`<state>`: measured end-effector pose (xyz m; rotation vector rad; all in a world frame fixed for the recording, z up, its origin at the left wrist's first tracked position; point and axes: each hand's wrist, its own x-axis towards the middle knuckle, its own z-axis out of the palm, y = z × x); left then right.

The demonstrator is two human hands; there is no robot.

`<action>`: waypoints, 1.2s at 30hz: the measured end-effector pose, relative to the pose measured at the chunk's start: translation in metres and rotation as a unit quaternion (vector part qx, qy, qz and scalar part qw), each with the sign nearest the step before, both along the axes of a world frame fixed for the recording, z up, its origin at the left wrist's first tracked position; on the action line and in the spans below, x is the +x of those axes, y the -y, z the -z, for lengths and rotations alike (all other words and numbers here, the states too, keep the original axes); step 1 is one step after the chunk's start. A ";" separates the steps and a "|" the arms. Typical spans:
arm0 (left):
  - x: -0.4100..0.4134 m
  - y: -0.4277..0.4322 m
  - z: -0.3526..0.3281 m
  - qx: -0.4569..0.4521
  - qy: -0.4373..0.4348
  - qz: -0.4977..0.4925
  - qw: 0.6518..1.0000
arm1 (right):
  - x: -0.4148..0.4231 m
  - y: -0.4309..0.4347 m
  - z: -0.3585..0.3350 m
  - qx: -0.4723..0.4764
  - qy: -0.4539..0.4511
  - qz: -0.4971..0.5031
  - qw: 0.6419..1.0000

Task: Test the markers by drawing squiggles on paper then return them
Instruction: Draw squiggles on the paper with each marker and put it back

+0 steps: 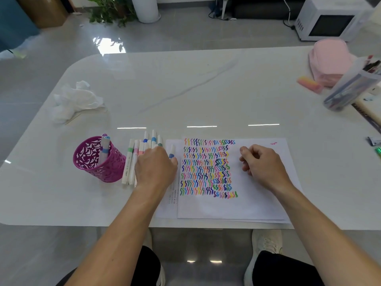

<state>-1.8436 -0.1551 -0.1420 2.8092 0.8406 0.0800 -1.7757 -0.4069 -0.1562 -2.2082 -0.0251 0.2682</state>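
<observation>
The sheet of paper (247,203) is lying on the table (185,79) near its front edge; the loose markers (136,159) are lying just left of it; the pen cup (97,162) is standing left of those, holding two markers (104,148); the crumpled tissue (74,100) is sitting behind the cup.

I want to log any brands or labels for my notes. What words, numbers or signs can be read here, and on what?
None can be read.
White paper sheet under the squiggle page: rows of tiny print along its left strip, too small to read.
White-barrelled markers lying beside the purple cut-out metal cup: faint print on the barrels, too blurred to read.
White microwave on the floor: keypad marks, illegible.
</observation>
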 end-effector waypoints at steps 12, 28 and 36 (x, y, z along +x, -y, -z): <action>-0.002 0.029 -0.029 -0.299 0.099 0.145 0.938 | -0.012 -0.016 -0.018 0.112 0.017 -0.086 0.990; 0.000 0.052 -0.029 -0.396 0.024 0.269 0.878 | -0.018 -0.015 -0.027 0.120 0.043 -0.154 0.980; 0.002 0.056 -0.028 -0.485 0.087 0.215 0.843 | -0.016 -0.013 -0.028 0.140 -0.076 -0.188 0.969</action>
